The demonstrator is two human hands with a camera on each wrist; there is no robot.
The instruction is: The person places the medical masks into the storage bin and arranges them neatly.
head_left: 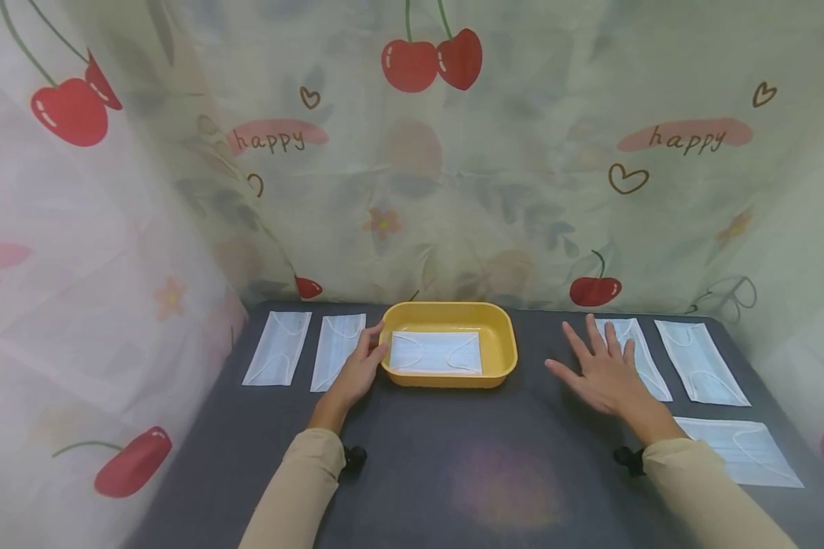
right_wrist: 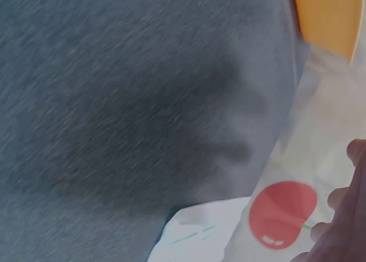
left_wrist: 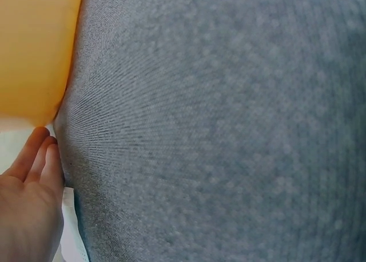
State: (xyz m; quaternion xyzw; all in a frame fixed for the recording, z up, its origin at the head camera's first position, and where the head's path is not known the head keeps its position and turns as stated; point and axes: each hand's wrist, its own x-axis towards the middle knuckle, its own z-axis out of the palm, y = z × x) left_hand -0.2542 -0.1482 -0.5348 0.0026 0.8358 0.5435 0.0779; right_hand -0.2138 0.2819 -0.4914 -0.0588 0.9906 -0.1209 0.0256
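Observation:
A yellow plastic tray (head_left: 501, 366) stands at the back middle of the table, with a face mask (head_left: 436, 353) lying flat inside it. My left hand (head_left: 355, 375) is at the tray's left end, its fingertips against the outer wall. In the left wrist view, the fingers (left_wrist: 35, 159) are straight and meet the tray's end (left_wrist: 34, 62). My right hand (head_left: 607, 377) hovers to the right of the tray with fingers spread and nothing held. It partly covers one face mask (head_left: 642, 358) in the head view.
Left of the tray lie two more masks, the outer one (head_left: 278, 349) and the inner one (head_left: 336, 343). A mask (head_left: 702, 362) lies at the far right, and another (head_left: 755, 450) nearer, partly behind the right sleeve. A patterned curtain (head_left: 412, 191) surrounds the dark table (head_left: 412, 457).

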